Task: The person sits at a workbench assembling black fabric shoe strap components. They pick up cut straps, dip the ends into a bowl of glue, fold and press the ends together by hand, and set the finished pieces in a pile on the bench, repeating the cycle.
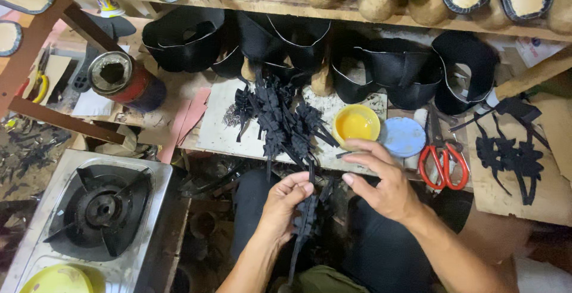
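Observation:
My left hand (285, 200) grips a black cut-out leather strap piece (307, 221) that hangs down over my lap. My right hand (381, 180) hovers just right of it with fingers spread, its fingertips close to the strap's top end and near a small yellow bowl of glue (356, 124). A pile of similar black strap pieces (280, 117) lies on the white board just beyond my hands.
Red-handled scissors (443, 165) and a blue lid (403, 136) lie right of the bowl. More black pieces (512, 156) rest on cardboard at right. Black shoe uppers (310, 49) line the back under a shelf of lasts. A gas stove (98, 209) and a red can (122, 78) stand at left.

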`<action>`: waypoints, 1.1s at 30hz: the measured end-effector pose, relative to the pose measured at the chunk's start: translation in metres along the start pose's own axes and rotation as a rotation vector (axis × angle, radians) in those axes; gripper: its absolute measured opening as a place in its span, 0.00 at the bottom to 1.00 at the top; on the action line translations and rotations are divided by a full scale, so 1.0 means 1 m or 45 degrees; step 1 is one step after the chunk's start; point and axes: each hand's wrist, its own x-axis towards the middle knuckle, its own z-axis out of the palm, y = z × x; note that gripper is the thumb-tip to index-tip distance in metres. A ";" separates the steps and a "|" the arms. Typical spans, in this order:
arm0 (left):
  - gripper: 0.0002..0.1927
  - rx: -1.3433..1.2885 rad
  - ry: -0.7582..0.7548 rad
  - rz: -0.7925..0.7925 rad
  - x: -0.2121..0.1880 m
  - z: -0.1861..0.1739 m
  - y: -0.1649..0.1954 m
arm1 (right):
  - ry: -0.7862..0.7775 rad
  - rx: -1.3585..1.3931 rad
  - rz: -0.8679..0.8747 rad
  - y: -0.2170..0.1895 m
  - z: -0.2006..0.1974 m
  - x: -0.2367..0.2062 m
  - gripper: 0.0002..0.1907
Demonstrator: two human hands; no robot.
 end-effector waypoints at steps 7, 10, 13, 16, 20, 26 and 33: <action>0.15 0.096 -0.081 0.273 0.024 0.003 -0.002 | -0.067 0.322 0.376 -0.021 0.026 -0.006 0.39; 0.18 0.347 0.145 0.380 0.036 -0.003 0.029 | 0.026 0.267 0.374 -0.020 0.022 -0.006 0.40; 0.20 0.450 0.196 0.602 0.053 -0.006 0.094 | 0.068 0.401 0.371 -0.020 0.009 -0.007 0.40; 0.28 1.070 0.271 1.107 0.042 0.010 0.127 | 0.071 0.404 0.488 -0.020 -0.002 -0.007 0.41; 0.25 1.371 -0.179 1.112 0.007 0.032 0.107 | 0.088 0.616 0.607 -0.015 -0.007 -0.007 0.42; 0.08 0.739 -0.506 0.377 0.009 0.028 0.009 | 0.035 0.880 0.668 0.008 0.005 -0.012 0.41; 0.15 0.275 -0.331 0.243 0.014 0.006 -0.035 | 0.159 0.536 0.481 0.017 0.025 -0.023 0.30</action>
